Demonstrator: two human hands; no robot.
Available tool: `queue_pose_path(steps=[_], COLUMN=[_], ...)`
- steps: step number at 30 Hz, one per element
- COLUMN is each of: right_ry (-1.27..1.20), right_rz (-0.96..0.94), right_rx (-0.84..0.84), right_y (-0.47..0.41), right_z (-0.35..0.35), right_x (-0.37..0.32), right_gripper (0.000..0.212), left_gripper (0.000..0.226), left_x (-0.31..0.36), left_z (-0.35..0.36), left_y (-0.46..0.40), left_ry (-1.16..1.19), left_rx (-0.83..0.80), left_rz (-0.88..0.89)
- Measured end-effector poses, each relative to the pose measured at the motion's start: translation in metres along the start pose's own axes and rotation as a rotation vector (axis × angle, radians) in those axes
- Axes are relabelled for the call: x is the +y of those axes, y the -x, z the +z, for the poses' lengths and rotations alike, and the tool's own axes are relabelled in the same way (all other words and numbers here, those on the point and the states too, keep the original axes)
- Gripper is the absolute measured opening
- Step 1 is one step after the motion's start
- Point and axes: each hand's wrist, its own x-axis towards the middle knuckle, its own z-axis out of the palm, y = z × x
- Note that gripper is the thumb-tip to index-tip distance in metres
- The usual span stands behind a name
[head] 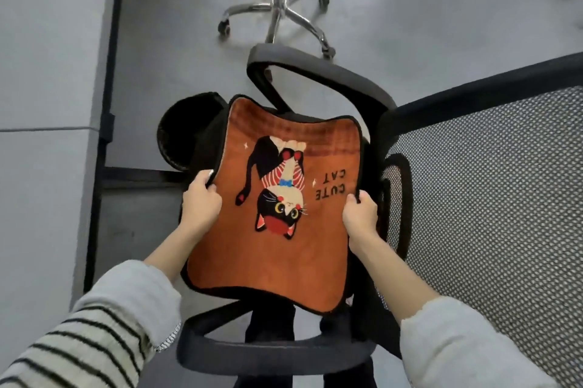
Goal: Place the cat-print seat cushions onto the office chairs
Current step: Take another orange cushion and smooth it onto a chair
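Because I want it to land flat, my left hand [202, 198] and right hand [359, 214] each pinch one side edge of the cat cushion [274, 242]. It sits over the near office chair [489, 198] seat, between the armrests.

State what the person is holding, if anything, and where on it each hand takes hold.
The orange cat-print cushion: the left hand grips its left edge, the right hand its right edge.
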Motion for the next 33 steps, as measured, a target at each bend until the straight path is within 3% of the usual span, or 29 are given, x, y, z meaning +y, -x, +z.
queue_pose_path(steps=[4, 9, 14, 23, 31, 33], right_ry=[0.142, 0.346, 0.697, 0.760, 0.835, 0.864], right_rz=[0.073, 0.036, -0.078, -0.066, -0.272, -0.361], right_rx=[0.137, 0.271, 0.267, 0.216, 0.115, 0.128], right_y=[-0.035, -0.069, -0.075, -0.091, -0.100, -0.093], right_z=[0.019, 0.041, 0.060, 0.075, 0.055, 0.050], right_x=[0.023, 0.032, 0.054, 0.055, 0.031, 0.023], right_gripper=[0.037, 0.066, 0.086, 0.096, 0.093, 0.089], left_gripper=[0.040, 0.041, 0.057, 0.061, 0.062, 0.052], left_x=[-0.025, -0.071, -0.100, -0.112, -0.122, -0.128], left_z=[0.022, 0.037, 0.048, 0.060, 0.065, 0.063], left_y=[-0.050, -0.085, -0.083, -0.084, -0.053, -0.047], left_ry=[-0.064, -0.136, -0.295, -0.480, -0.444, -0.397], left_rx=[0.011, 0.043, 0.040, 0.064, 0.080, 0.099], left_rz=[-0.031, -0.127, -0.010, -0.071, -0.199, -0.213])
